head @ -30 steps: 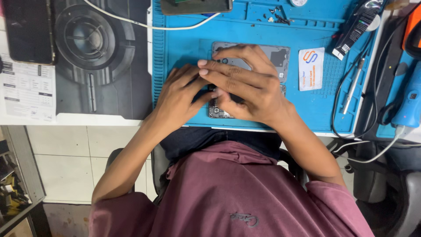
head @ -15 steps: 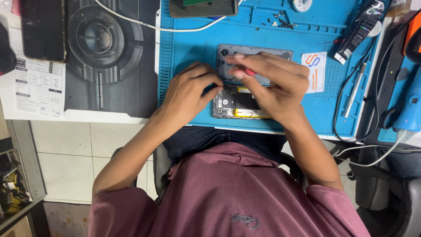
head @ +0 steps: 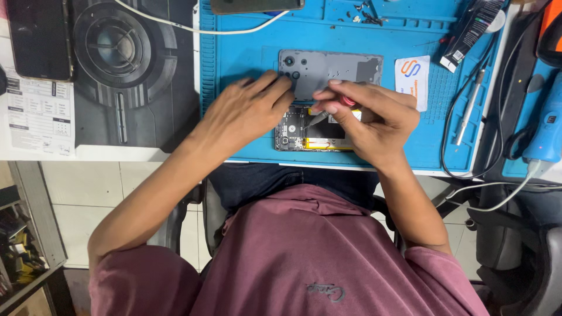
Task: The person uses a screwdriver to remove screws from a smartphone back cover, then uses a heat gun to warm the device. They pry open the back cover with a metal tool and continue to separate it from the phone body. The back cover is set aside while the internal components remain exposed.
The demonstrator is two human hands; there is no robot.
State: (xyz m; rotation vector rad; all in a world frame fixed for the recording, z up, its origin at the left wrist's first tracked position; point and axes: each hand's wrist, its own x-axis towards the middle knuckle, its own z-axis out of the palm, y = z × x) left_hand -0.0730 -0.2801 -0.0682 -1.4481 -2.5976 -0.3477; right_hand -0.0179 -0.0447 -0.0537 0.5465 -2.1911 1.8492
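Observation:
An opened phone (head: pixel 295 131) lies on the blue work mat (head: pixel 246 52), its circuit board and yellowish battery edge showing. Its grey back cover (head: pixel 328 67) rests flat just beyond it. My left hand (head: pixel 243 111) lies on the mat with fingertips touching the cover's left edge and the phone's corner. My right hand (head: pixel 372 120) grips a small tool with a pink handle (head: pixel 348 101), and the tool's metal tip (head: pixel 316 120) points down into the phone's insides. The right half of the phone is hidden under that hand.
A dark phone (head: pixel 38 38) and a printed paper sheet (head: pixel 41 114) lie at far left beside a black mat (head: pixel 126 70). A white cable (head: pixel 193 26) crosses the top. A white card (head: pixel 413 82), black tube (head: pixel 471 32), tweezers (head: pixel 468 108) and a blue tool (head: pixel 547 126) sit right.
My hands have drawn apart, uncovering the grey back cover and the opened phone. My right hand now holds the pink-handled tool with its tip in the phone.

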